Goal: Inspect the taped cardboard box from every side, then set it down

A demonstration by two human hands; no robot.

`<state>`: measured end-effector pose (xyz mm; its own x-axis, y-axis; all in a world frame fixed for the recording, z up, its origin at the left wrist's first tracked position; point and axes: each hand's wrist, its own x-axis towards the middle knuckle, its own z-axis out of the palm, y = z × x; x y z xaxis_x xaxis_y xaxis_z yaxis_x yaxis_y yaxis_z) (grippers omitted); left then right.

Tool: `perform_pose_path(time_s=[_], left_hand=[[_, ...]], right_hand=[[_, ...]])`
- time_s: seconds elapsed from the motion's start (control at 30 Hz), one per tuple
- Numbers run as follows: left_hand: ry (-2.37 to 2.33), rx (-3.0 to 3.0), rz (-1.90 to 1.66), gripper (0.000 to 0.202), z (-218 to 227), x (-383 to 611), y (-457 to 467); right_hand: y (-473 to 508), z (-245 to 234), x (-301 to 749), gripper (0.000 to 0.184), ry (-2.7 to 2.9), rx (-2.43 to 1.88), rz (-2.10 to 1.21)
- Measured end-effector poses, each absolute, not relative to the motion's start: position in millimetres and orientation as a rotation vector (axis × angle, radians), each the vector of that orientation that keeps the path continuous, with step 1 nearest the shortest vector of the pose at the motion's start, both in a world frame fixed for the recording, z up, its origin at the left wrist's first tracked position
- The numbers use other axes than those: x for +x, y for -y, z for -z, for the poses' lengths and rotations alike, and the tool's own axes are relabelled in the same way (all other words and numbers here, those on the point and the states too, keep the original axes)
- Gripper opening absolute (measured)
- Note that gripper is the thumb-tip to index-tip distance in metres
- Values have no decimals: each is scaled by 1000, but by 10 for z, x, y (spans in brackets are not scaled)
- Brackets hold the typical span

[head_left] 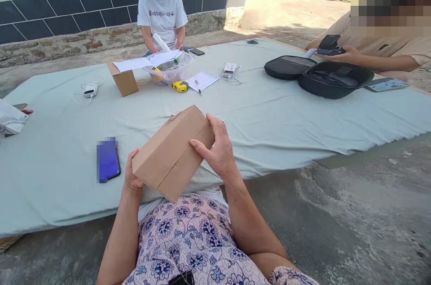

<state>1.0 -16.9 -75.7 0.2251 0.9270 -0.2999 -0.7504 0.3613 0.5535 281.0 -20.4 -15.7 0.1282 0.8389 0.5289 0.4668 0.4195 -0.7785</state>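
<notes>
A brown cardboard box [173, 148] is held tilted above my lap, at the near edge of the cloth-covered table. My left hand [132, 173] grips its lower left end, with most of the fingers hidden behind and under it. At the upper right end, my right hand [218, 150] clasps the box, its thumb lying on the near face and its fingers over the far edge. A seam runs along the near face. On the table left of the box lies a phone [108, 160] with a blurred blue screen.
Pale green cloth [269, 132] covers the table. Farther back are a second carton [123, 79], a plastic basin [168, 74], a yellow tape measure [180, 86], a paper with a pen [203, 81], a white power bank [229, 68] and an open black case [323, 81]. Two people sit across and at right.
</notes>
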Motion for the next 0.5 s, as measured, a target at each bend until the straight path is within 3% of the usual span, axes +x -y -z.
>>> perform_pose_path(time_s=[0.23, 0.33, 0.5], left_hand=[[-651, 259, -1140, 45, 734, 53, 126], [-530, 269, -1281, 60, 704, 84, 141], [-535, 399, -1385, 59, 660, 97, 165]], right_hand=[[192, 197, 2761, 87, 1558, -1279, -342], [158, 216, 2770, 75, 1481, -1348, -369], [140, 222, 2819, 55, 1415, -1326, -394]])
